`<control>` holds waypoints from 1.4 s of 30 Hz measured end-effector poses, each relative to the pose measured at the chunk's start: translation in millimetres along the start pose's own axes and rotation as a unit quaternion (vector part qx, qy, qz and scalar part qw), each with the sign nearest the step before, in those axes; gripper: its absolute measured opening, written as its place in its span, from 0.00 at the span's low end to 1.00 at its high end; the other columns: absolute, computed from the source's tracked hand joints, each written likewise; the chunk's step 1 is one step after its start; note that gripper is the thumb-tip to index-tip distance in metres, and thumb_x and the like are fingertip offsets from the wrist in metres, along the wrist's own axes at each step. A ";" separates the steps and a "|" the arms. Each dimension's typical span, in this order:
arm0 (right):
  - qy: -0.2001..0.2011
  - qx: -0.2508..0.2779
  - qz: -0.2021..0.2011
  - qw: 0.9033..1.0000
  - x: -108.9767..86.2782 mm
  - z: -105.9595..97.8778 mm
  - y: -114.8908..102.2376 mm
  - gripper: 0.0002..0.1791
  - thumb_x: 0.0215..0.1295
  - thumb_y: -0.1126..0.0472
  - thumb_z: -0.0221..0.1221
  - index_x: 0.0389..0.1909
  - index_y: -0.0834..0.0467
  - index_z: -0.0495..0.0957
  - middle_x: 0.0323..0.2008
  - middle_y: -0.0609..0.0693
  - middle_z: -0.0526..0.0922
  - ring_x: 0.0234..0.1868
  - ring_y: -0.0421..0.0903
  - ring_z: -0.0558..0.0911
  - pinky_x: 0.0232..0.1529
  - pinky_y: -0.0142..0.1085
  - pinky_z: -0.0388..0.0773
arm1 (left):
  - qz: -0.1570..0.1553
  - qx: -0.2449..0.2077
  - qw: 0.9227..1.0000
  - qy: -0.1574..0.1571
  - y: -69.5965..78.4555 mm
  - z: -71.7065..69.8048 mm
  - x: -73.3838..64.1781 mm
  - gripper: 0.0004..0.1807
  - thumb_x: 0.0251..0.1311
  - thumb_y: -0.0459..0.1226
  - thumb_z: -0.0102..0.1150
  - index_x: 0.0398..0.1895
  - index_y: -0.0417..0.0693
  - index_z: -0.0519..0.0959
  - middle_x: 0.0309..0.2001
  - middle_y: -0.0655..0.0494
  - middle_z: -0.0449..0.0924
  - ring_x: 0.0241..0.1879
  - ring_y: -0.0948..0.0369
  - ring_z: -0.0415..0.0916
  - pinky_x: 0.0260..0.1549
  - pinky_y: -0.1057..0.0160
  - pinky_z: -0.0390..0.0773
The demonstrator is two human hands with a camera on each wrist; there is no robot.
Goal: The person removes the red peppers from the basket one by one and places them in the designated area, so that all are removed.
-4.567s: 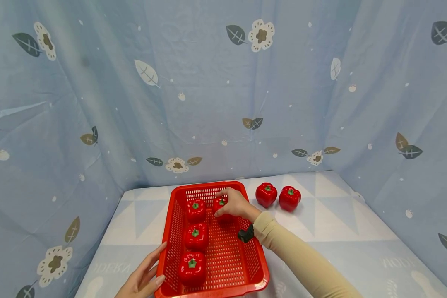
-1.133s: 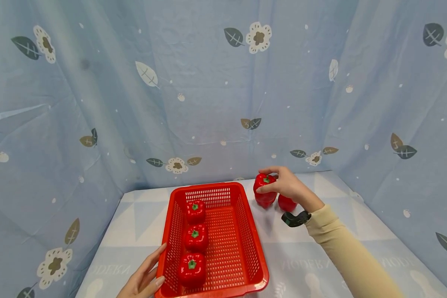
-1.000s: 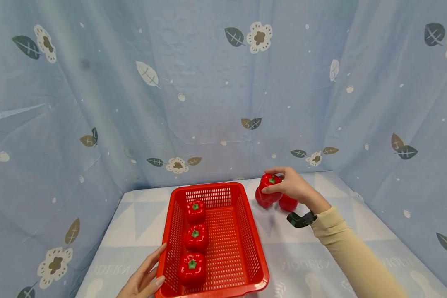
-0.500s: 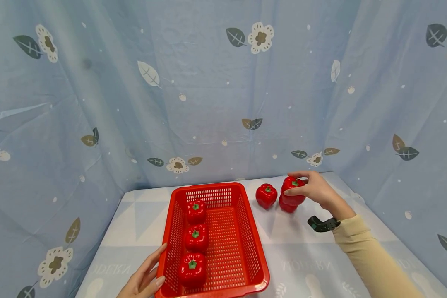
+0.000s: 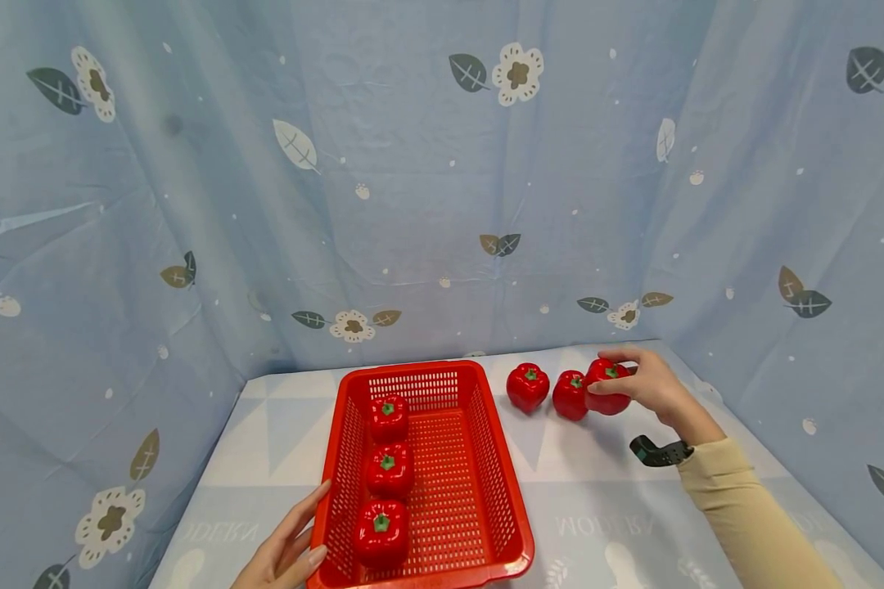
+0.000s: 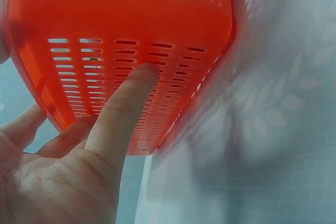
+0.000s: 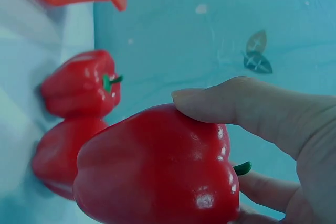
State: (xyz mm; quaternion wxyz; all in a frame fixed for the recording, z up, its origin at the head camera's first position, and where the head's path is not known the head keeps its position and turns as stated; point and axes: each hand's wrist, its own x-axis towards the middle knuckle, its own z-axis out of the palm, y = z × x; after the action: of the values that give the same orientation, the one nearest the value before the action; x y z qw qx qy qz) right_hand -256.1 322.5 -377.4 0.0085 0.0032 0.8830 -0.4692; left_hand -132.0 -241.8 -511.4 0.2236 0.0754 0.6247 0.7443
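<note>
My right hand [image 5: 651,383] grips a red bell pepper [image 7: 157,166] with a green stem, thumb on one side and fingers on the other. The pepper is above the right part of the table, beside two others: a middle pepper [image 5: 570,396] and a left one [image 5: 528,387]. My left hand [image 5: 283,540] touches the outer left side of a red plastic basket [image 5: 504,483] with extended fingers. In the left wrist view one finger [image 6: 123,111] lies straight against the slotted wall. Three peppers stand in a row along the basket's left side, the nearest pepper [image 5: 381,534] being in front.
A pale blue and white patterned cloth [image 5: 597,491] covers the table. Blue curtains [image 5: 412,204] with flowers and leaves hang behind and at both sides. A dark band [image 5: 659,451] is on my right wrist.
From the basket's back right, my right hand has lifted a pepper out and carried it rightward past the two on the table. The left hand has stayed at the basket.
</note>
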 end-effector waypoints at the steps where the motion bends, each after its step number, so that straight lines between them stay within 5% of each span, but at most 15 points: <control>1: 0.001 -0.001 0.003 1.000 0.5 -0.7 2.8 0.41 0.67 0.59 0.75 0.76 0.72 0.71 0.65 0.73 0.76 0.62 0.68 0.79 0.48 0.45 0.91 | 0.001 0.000 1.000 0.001 -0.1 0.2 0.0 0.47 0.84 0.39 0.55 0.92 0.51 0.37 0.88 0.35 0.30 0.77 0.41 0.67 0.58 0.33 0.82; 26: 0.027 -0.002 0.083 0.996 24.9 1.4 67.0 0.42 0.68 0.62 0.73 0.77 0.75 0.66 0.70 0.77 0.68 0.63 0.70 0.74 0.53 0.49 0.89 | -0.008 -0.003 1.000 0.003 0.6 -0.4 -0.7 0.47 0.84 0.41 0.55 0.92 0.52 0.36 0.88 0.35 0.30 0.77 0.42 0.67 0.59 0.33 0.82; 42: 0.027 -0.003 0.098 0.995 28.4 6.5 77.1 0.43 0.67 0.60 0.74 0.77 0.74 0.67 0.69 0.77 0.68 0.62 0.68 0.74 0.49 0.46 0.86 | 0.012 0.000 1.000 -0.010 -1.5 -0.1 -0.1 0.46 0.85 0.38 0.53 0.92 0.50 0.36 0.88 0.34 0.30 0.76 0.45 0.69 0.60 0.33 0.81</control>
State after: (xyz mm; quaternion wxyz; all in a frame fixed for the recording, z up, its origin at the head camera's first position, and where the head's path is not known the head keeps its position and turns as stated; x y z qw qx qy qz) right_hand -283.4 360.2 -445.4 0.0305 0.1029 0.8798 -0.4630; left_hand -131.6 -241.7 -512.9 0.2215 0.0903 0.6215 0.7460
